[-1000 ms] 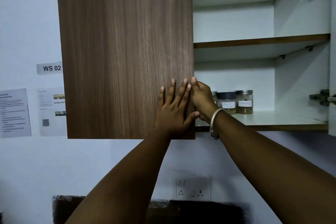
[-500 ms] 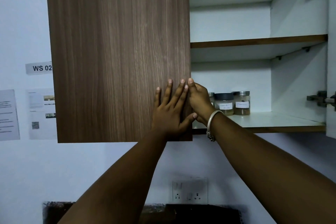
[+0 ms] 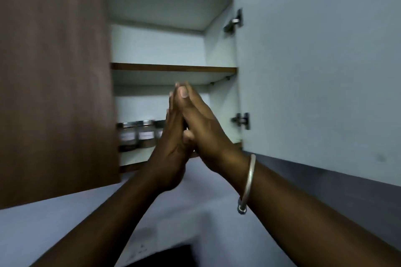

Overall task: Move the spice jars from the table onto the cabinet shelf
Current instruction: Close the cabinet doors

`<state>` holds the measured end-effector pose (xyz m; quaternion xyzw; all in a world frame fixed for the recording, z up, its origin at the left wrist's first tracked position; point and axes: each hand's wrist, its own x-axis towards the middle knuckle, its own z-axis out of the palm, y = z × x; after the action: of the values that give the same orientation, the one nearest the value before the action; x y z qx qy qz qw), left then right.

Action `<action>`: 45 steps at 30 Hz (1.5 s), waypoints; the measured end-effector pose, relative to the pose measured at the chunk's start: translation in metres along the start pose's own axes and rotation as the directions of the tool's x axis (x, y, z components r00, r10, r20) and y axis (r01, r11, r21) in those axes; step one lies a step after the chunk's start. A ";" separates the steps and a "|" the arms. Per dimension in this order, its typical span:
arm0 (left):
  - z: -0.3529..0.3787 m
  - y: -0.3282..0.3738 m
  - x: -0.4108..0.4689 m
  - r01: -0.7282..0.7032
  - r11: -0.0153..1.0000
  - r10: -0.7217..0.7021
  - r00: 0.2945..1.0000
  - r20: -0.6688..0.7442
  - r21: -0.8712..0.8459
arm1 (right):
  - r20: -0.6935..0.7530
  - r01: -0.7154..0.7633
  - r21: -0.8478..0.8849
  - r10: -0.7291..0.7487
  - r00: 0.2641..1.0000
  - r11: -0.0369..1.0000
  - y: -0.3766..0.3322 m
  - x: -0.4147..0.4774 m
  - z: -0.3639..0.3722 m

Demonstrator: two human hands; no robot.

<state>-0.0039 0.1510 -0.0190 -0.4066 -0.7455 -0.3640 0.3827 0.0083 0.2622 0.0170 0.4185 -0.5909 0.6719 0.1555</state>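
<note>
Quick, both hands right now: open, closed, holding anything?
Left hand: open, fingers straight, palm against the other hand, holding nothing visible.
Right hand: open, fingers straight, holding nothing visible.

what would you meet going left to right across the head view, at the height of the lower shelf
closed brown door → spice jars → left hand → right hand → lower hinge → open white door

I count three jars (image 3: 145, 134), the right one half hidden, two shelves (image 3: 173, 67), two doors (image 3: 314, 60), two hinges (image 3: 240, 120), one bracelet (image 3: 248, 184).
</note>
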 end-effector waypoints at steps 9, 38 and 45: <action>0.169 0.122 0.080 -0.320 0.914 0.352 0.931 0.096 -0.248 | -0.258 0.193 -0.677 -0.475 0.842 0.710 -0.079 -0.092 -0.171; 0.111 0.127 0.024 -0.195 0.971 0.182 0.978 -0.101 -0.139 | -0.270 0.445 -0.419 -0.577 0.771 0.791 -0.049 -0.099 -0.111; -0.004 0.076 -0.009 0.081 0.971 -0.160 0.920 -0.359 -0.224 | 0.059 0.590 -0.627 -0.725 0.686 0.508 0.032 -0.022 -0.013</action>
<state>0.0682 0.1754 -0.0075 -0.3200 -0.6409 -0.5327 0.4507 -0.0060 0.2723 -0.0206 0.4655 -0.5460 0.3769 0.5858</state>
